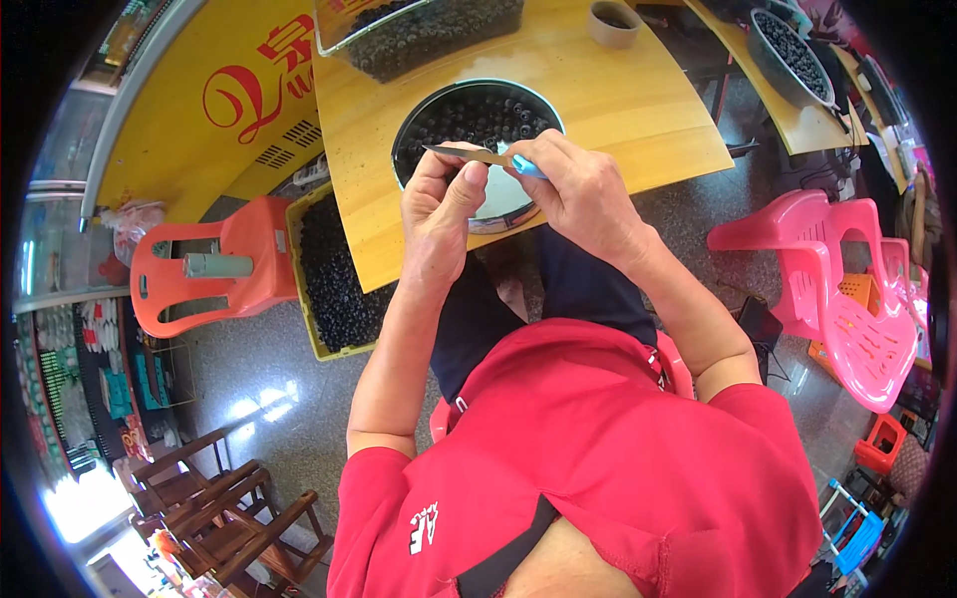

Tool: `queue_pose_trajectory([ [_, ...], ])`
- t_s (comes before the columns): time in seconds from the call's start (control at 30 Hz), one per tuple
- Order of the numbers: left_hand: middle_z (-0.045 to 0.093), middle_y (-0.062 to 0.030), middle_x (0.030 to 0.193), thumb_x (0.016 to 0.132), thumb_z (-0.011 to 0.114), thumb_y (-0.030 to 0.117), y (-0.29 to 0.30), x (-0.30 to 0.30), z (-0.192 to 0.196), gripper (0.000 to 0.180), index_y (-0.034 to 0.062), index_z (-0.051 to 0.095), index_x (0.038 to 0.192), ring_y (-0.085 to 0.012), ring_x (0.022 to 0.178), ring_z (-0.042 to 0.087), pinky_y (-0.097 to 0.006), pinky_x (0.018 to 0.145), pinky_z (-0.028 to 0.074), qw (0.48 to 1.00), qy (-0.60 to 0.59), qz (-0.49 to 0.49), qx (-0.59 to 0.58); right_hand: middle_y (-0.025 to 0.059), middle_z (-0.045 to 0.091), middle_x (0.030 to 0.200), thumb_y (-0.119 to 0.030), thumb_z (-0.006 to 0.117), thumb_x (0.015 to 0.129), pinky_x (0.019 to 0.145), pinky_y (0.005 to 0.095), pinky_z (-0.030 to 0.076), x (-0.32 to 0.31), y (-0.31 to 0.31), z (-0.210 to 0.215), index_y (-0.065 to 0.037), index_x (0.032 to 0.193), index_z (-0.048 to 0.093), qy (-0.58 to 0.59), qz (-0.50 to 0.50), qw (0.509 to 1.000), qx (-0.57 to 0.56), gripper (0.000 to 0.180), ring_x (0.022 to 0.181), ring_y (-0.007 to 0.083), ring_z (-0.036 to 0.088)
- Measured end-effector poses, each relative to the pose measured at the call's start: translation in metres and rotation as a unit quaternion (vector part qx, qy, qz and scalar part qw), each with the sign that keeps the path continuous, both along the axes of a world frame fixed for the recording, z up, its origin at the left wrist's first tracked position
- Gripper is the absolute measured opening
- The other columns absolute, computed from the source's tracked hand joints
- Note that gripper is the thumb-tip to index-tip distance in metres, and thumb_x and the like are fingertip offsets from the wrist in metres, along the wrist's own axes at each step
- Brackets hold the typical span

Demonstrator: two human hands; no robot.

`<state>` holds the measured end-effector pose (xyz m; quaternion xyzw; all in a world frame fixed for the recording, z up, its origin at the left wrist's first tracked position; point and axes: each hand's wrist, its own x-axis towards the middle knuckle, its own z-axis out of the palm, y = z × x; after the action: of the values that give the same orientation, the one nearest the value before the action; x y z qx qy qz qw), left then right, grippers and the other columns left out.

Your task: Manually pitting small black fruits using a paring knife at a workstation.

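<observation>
Over the near edge of a wooden table (638, 130), my right hand (590, 189) is wrapped round the light blue handle of a knife (469, 153). The blade points left, across the fingertips of my left hand (439, 204). That hand is closed in a pinch, and whatever it grips is too small and covered to make out. Just beneath both hands sits a round basin (409, 140), dark-walled with a pale bottom. Small dark round pieces (469, 118), too small to name, fill its far part.
Similar dark pieces fill a clear tub (419, 45) farther back and a yellow crate (299, 249) on the floor at left. A small cup (613, 25) stands at the back. An orange chair (214, 264) is at left, pink chairs (837, 269) at right. Another basin (793, 60) stands far right.
</observation>
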<state>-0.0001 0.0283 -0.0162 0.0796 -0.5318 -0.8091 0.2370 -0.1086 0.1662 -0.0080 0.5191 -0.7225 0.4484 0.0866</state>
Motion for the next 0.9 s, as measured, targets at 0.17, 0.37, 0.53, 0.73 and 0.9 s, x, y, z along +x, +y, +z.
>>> queue_pose_trajectory([
  [0.17, 0.055, 0.0026, 0.088, 0.091, 0.066, 0.013, 0.001, 0.009, 0.005, 0.018, 0.0042, 0.058, 0.104, -0.0037, 0.072, 0.043, -0.018, 0.064, 0.036, 0.997, 0.043, -0.023, 0.051, 0.0133, 0.063, 0.086, -0.009, 0.064, 0.086, 0.063, 0.0373, 0.049, -0.01, -0.002, -0.012, -0.003, 0.095, 0.063, 0.018, -0.083, 0.994, 0.069, 0.011, 0.073, 0.0318, 0.062],
  [0.37, 0.054, 0.0029, 0.089, 0.09, 0.066, 0.008, -0.001, 0.006, 0.0, 0.013, 0.0022, 0.062, 0.101, -0.0045, 0.073, 0.044, -0.019, 0.065, 0.037, 0.997, 0.062, -0.004, 0.038, 0.0006, 0.062, 0.081, -0.024, 0.064, 0.092, 0.064, 0.0281, 0.046, 0.0, -0.003, 0.014, -0.002, 0.093, 0.064, -0.358, 0.081, 0.93, 0.009, 0.022, 0.073, 0.0131, 0.059],
  [0.53, 0.055, 0.0025, 0.091, 0.09, 0.066, 0.007, 0.003, 0.005, -0.001, 0.014, 0.0032, 0.065, 0.103, -0.0046, 0.078, 0.047, -0.018, 0.068, 0.037, 0.998, 0.053, 0.014, -0.001, -0.0045, 0.056, 0.076, -0.029, 0.064, 0.093, 0.053, 0.0202, 0.036, 0.008, -0.009, 0.019, -0.005, 0.09, 0.064, -0.525, 0.15, 0.836, -0.047, 0.024, 0.061, 0.0036, 0.046],
  [0.73, 0.057, 0.0005, 0.094, 0.087, 0.067, 0.004, -0.003, 0.004, -0.008, 0.017, 0.003, 0.064, 0.104, -0.0071, 0.081, 0.05, -0.022, 0.072, 0.041, 0.995, 0.075, -0.001, -0.061, -0.0037, 0.057, 0.074, -0.032, 0.064, 0.092, 0.046, 0.0174, 0.031, 0.007, -0.008, 0.012, -0.007, 0.089, 0.064, -0.648, 0.184, 0.736, -0.061, 0.026, 0.054, -0.0002, 0.041],
  [0.9, 0.058, -0.0041, 0.096, 0.093, 0.06, 0.016, -0.009, 0.001, 0.0, 0.014, 0.0038, 0.06, 0.101, -0.0107, 0.078, 0.05, -0.023, 0.067, 0.041, 0.993, 0.051, -0.028, 0.104, -0.0023, 0.058, 0.075, -0.027, 0.061, 0.095, 0.045, 0.0165, 0.027, 0.002, -0.005, 0.01, -0.006, 0.092, 0.064, -0.61, 0.143, 0.776, -0.07, 0.022, 0.051, -0.0005, 0.038],
])
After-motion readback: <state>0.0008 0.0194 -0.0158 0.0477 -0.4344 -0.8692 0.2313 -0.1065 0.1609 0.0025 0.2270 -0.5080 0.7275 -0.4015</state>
